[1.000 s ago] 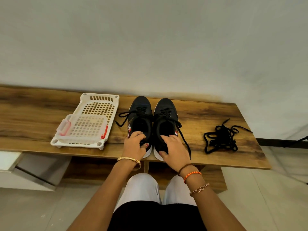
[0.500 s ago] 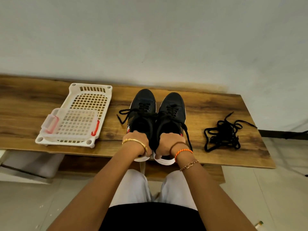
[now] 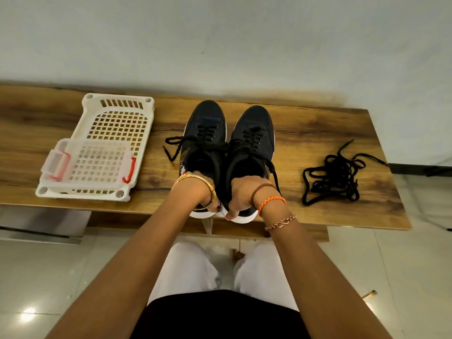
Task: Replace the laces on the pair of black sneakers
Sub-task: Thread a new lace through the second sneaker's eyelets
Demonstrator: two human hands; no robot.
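Observation:
Two black sneakers with white soles stand side by side on the wooden bench (image 3: pixel 318 123), toes toward the wall. The left sneaker (image 3: pixel 206 133) has loose black laces trailing to its left. The right sneaker (image 3: pixel 254 135) has a lace hanging down its right side. My left hand (image 3: pixel 195 192) grips the heel of the left sneaker. My right hand (image 3: pixel 241 194) grips the heel of the right one, thumb on the white sole. Both heels overhang the bench's front edge. A tangled pile of black laces (image 3: pixel 335 172) lies on the bench to the right.
A white plastic lattice basket (image 3: pixel 117 123) lies on the bench at the left, with a small clear box with red clips (image 3: pixel 90 162) inside it. A pale wall rises right behind the bench. Tiled floor and my knees are below.
My hands have curled over the sneakers' heels and taken hold of them. The view has dropped lower, and the heels now stick out past the bench edge.

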